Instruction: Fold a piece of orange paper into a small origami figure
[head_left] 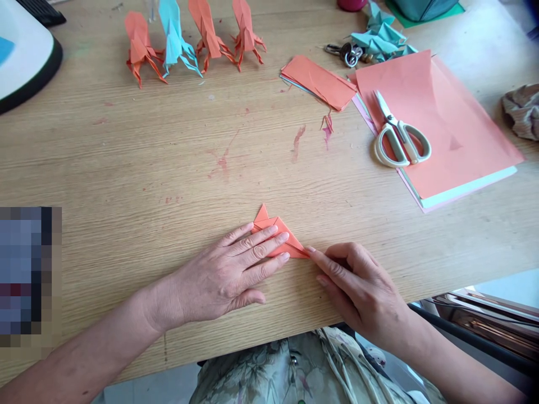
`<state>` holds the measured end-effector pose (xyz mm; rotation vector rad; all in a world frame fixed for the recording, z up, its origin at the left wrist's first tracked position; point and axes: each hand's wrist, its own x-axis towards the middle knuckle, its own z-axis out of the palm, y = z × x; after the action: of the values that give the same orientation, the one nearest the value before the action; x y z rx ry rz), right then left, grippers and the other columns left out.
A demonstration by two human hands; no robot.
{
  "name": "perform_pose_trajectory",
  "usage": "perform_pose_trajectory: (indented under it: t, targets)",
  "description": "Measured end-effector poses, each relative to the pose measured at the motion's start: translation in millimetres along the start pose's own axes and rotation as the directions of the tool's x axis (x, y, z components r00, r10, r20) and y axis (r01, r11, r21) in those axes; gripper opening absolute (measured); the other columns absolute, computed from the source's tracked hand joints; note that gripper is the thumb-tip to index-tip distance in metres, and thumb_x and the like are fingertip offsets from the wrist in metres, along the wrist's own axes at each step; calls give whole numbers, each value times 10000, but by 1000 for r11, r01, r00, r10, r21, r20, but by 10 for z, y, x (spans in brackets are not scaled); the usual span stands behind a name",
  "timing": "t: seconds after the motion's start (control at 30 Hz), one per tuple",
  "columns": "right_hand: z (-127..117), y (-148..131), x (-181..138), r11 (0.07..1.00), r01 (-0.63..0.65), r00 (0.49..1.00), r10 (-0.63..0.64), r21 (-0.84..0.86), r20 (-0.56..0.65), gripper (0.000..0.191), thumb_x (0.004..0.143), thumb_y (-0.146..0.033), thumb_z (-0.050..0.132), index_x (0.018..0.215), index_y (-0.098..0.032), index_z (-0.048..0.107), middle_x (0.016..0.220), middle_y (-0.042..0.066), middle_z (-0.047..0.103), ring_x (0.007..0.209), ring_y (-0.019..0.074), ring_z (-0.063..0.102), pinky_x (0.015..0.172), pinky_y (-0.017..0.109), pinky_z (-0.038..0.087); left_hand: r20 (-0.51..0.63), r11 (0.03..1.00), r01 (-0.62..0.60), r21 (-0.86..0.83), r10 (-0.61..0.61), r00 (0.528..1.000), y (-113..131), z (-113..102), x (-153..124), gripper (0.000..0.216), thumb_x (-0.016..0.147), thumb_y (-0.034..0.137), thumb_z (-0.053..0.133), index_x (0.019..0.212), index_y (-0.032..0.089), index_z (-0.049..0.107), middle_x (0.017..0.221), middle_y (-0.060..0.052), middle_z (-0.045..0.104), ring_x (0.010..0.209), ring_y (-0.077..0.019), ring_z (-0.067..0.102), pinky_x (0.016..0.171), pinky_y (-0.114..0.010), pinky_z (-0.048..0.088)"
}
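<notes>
A small folded piece of orange origami paper point(290, 242) lies on the wooden table in front of me, with one point toward the back and another toward the right. My left hand point(227, 269) rests flat across its left part, fingers stretched out and pressing it down. At its right tip, my right hand point(357, 286) touches the paper with the index finger, the thumb tucked below and the other fingers curled. Whether the thumb and finger pinch the tip is hard to see. The fingers of my left hand hide part of the folds.
Several folded paper squids point(210, 33), orange and blue, stand at the back left. White-handled scissors point(398, 134) lie on stacked orange sheets point(455, 146) at right. Nearby are folded orange strips point(318, 81), keys point(351, 54) and teal folded paper point(381, 36). A pixelated patch covers the left edge.
</notes>
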<state>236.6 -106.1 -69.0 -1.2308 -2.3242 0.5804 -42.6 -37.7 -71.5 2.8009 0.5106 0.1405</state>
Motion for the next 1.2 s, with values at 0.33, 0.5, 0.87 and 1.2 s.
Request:
perform_pose_trajectory:
  t: [0.33, 0.5, 0.87, 1.2]
  targets:
    - [-15, 52, 19, 958, 163, 983, -137, -237, 124, 487, 975, -151, 519, 1455, -99, 448, 1071, 133, 608, 838, 231, 526, 716, 395, 463, 13, 1000, 8, 14, -8, 1000, 11, -14, 11, 605, 983, 449, 501, 1505, 164, 391, 1620, -115, 285, 1524, -269, 199, 1254, -449, 162]
    - [-82, 83, 85, 928, 262, 950, -199, -267, 241, 481, 973, -134, 469, 1454, -112, 459, 1123, 127, 617, 828, 231, 514, 697, 397, 441, 21, 1000, 14, 25, -15, 1000, 26, -27, 21, 610, 981, 441, 510, 1517, 186, 372, 1618, -103, 291, 1520, -263, 216, 1249, -444, 171]
    - [-215, 137, 184, 910, 354, 920, -298, -217, 254, 240, 974, -134, 495, 1133, -140, 675, 1333, 139, 593, 969, 252, 588, 730, 406, 492, -28, 1000, 8, 5, -8, 1000, 23, 2, 14, 598, 979, 413, 525, 1504, 164, 386, 1600, -117, 334, 1515, -271, 230, 1246, -453, 189]
    - [-213, 268, 231, 903, 417, 891, -384, -100, 242, 321, 1017, -130, 438, 1283, -107, 615, 1362, 175, 608, 1158, 266, 581, 868, 440, 498, -147, 987, 87, -133, -106, 983, 9, -22, -14, 527, 1011, 413, 446, 1473, 164, 397, 1544, -141, 435, 1509, -251, 254, 1227, -469, 249]
